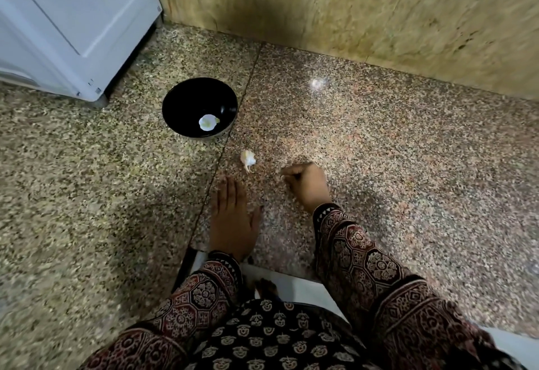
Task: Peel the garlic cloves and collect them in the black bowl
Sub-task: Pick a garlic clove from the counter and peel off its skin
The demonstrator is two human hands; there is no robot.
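A black bowl (200, 107) stands on the speckled granite counter (379, 151), with a pale garlic piece (208, 122) lying inside it. A small white garlic piece with loose skin (248, 159) lies on the counter just in front of the bowl. My left hand (233, 218) lies flat on the counter with straight fingers, just short of that garlic. My right hand (307, 183) hovers to the right of the garlic with its fingers curled inward; whether they pinch anything is hidden.
A white appliance (73, 20) stands at the back left, close to the bowl. A beige stone wall (350, 5) runs along the back. The counter's front edge (291, 279) is near my body, with white floor below.
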